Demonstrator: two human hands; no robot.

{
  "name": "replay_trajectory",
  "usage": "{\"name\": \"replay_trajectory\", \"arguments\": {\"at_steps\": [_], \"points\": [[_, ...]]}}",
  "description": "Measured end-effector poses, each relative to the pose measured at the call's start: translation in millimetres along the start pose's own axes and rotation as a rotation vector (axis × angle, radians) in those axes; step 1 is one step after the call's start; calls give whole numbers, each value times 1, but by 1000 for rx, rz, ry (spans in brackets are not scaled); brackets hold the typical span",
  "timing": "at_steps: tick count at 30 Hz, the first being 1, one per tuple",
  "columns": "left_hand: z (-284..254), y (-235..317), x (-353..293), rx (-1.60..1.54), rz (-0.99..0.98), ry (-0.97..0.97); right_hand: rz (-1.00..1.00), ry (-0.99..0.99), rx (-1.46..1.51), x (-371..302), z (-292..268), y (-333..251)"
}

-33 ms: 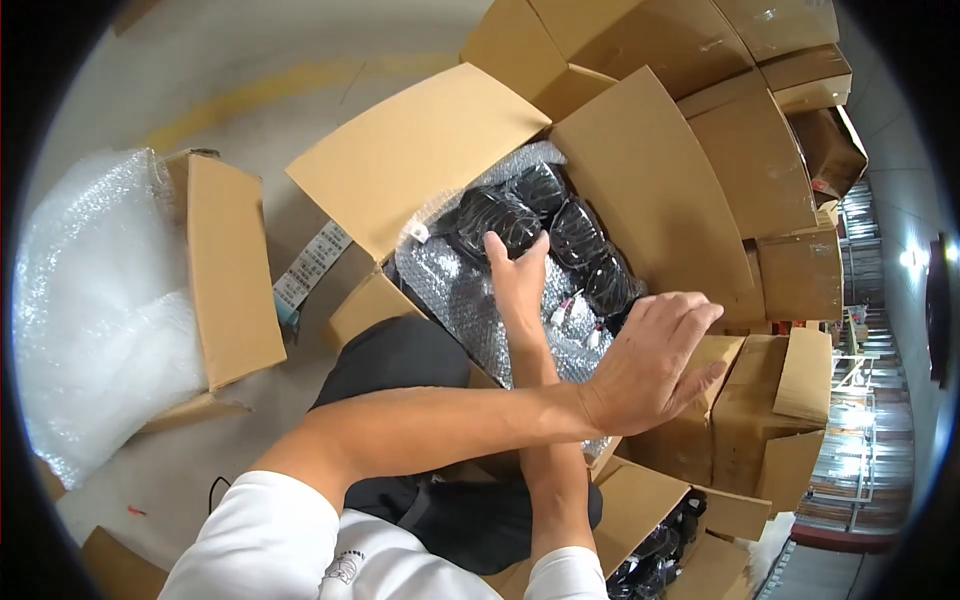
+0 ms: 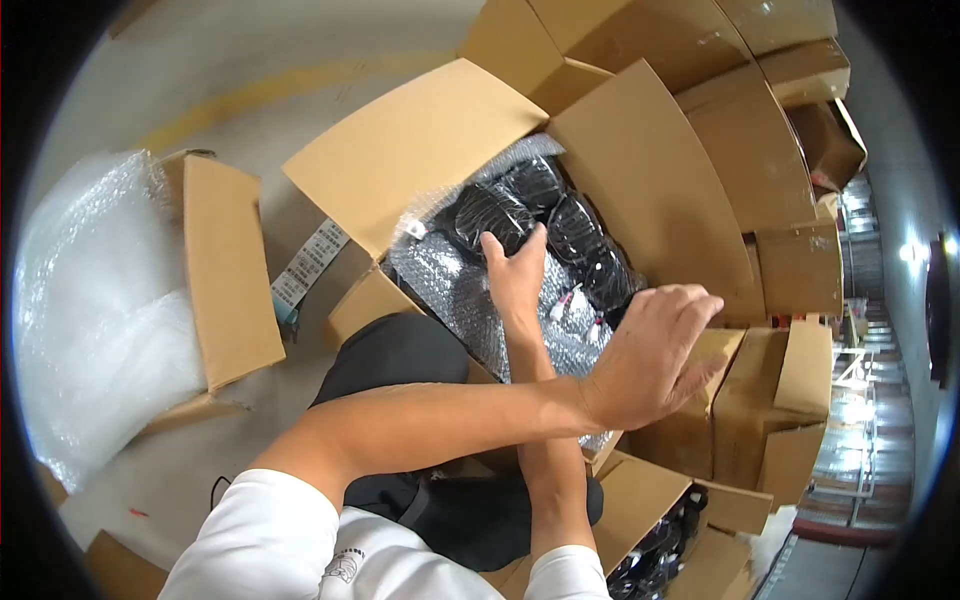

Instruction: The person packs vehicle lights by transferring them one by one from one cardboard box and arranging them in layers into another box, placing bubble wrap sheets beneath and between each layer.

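An opened cardboard box [image 2: 420, 150] stands before me with its flaps spread. Several black bundles in clear film [image 2: 495, 212] lie inside, against silvery bubble wrap [image 2: 455, 290]. My right hand [image 2: 516, 280] reaches into the box, thumb and a finger spread apart at the edge of one bundle; its other fingers are hidden. Crossing over my right forearm, my left arm extends to the right. My left hand [image 2: 650, 360] hovers past the box's near right corner, fingers apart and nothing in it. Small white-and-pink pieces [image 2: 562, 306] lie on the wrap beside the bundles.
At left, a second carton [image 2: 235, 275] overflows with clear bubble wrap [image 2: 110, 300]. Stacked cartons [image 2: 745, 150] rise behind and to the right. Another carton with black wrapped items [image 2: 655, 560] sits at lower right. A printed label sheet [image 2: 311, 262] shows beside the main box.
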State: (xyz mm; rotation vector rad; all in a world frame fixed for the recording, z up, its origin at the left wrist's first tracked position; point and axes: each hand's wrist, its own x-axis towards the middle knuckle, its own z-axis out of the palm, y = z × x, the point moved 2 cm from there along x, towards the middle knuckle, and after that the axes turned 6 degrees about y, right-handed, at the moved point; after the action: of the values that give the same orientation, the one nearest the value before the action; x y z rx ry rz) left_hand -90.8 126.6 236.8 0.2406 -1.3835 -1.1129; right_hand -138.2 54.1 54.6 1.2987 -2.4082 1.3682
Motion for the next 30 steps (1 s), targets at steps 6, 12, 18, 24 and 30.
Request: {"name": "replay_trajectory", "arguments": {"at_steps": [6, 12, 18, 24, 30], "points": [[29, -21, -10, 29, 64, -12, 41, -183, -89, 5, -24, 1], [14, -14, 0, 29, -161, -49, 132, -82, 412, -29, -121, -15], [32, 0, -17, 15, -189, -112, -1, 257, -369, -117, -356, -17], [44, 7, -32, 16, -252, -257, 596, 696, -826, -249, -584, 81], [72, 1, -62, 5, -182, -333, 809, 483, -695, -280, -613, 157]]}}
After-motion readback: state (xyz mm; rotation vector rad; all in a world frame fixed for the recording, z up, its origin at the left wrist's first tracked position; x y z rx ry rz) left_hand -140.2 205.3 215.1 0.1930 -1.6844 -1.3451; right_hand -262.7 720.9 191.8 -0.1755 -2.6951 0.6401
